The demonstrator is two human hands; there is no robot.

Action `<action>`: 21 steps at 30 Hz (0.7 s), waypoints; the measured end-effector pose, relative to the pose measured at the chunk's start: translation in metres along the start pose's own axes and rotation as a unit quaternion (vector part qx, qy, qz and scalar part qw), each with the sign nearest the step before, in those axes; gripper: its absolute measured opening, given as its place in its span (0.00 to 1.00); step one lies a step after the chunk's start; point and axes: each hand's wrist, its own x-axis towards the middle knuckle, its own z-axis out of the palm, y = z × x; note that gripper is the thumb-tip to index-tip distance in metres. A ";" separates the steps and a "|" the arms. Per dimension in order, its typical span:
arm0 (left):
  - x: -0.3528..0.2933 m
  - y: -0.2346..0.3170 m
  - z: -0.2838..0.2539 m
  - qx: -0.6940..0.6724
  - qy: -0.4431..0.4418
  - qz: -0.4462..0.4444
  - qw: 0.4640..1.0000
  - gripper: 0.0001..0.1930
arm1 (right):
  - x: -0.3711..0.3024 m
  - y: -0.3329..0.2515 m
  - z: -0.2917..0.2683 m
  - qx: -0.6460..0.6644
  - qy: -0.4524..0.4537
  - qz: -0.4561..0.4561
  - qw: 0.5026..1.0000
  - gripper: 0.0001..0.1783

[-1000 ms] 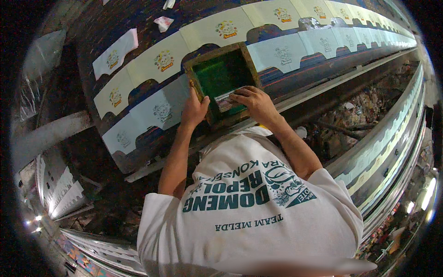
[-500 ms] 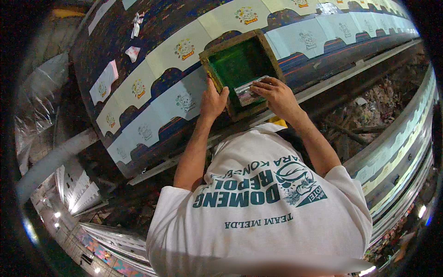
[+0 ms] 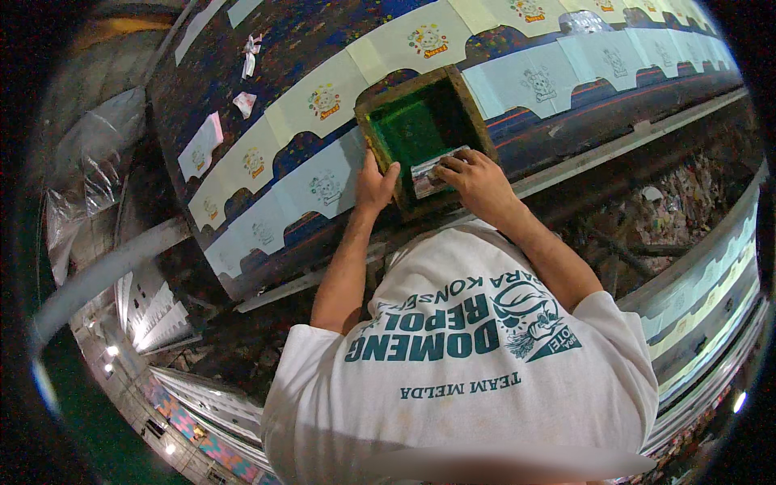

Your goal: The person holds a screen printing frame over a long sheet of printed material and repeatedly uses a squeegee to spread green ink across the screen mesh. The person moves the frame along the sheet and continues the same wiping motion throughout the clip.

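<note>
A wooden screen-printing frame (image 3: 471,107) with dark green mesh (image 3: 414,121) lies on the long printing table, over the row of pale blue cut pieces. My left hand (image 3: 377,186) grips its left side, thumb on the near part of the rim and fingers along the outside. Inside the near end of the frame, my right hand (image 3: 478,186) holds a flat squeegee (image 3: 425,176) with a shiny, silvery covering. The squeegee's lower edge against the mesh is hidden. Pale blue pieces (image 3: 326,187) beside the frame carry outlined cartoon prints.
Beyond lies a row of pale yellow pieces (image 3: 323,103) with coloured prints. Pinkish scraps (image 3: 244,103) and a crumpled silvery packet (image 3: 584,22) rest on the stained table. A rail (image 3: 558,179) runs along its near edge. At right, another table (image 3: 695,299) holds similar pieces, with litter (image 3: 687,202) between.
The whole view has shifted slightly, so the scene sits lower and further right. My right hand has moved a little leftward on the squeegee; the frame keeps its place over the pieces.
</note>
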 end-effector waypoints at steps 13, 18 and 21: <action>-0.007 0.009 -0.004 0.094 -0.006 0.025 0.995 0.33 | 0.124 0.055 0.012 0.070 -0.042 0.079 0.994 0.22; -0.009 0.016 -0.002 0.027 -0.013 -0.001 1.000 0.33 | 0.081 0.041 0.010 0.054 -0.075 0.063 0.994 0.29; -0.008 0.021 0.000 0.089 0.029 0.019 0.995 0.35 | 0.034 0.018 0.005 0.023 -0.055 0.044 0.997 0.30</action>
